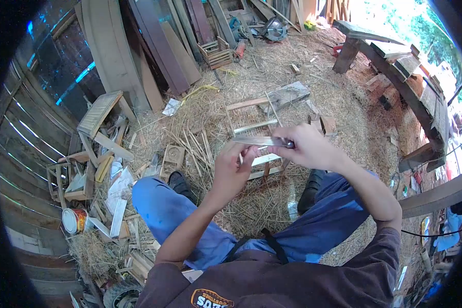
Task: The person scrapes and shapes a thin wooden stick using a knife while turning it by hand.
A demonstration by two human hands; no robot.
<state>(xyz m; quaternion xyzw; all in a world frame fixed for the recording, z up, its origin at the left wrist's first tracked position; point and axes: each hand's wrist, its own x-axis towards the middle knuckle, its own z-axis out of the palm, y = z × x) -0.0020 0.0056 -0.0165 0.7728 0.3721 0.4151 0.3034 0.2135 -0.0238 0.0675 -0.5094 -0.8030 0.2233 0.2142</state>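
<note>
In the head view, my right hand (308, 146) is closed around the dark handle of a knife (259, 140), and its blade points left. My left hand (232, 164) is pinched just below the blade's tip; what its fingers hold, if anything, is too small to make out. Below both hands, a light wooden frame with crosspieces (254, 127) lies on the ground between my feet, partly covered by my hands. Thin wooden sticks (197, 149) are scattered to the left of it.
Shavings cover the ground. A board (287, 96) lies ahead, and a small wooden crate (215, 54) stands farther back. A circular saw (275, 29) rests near leaning planks (161, 56). A heavy bench (390, 56) is at right; a paint can (75, 220) sits at left.
</note>
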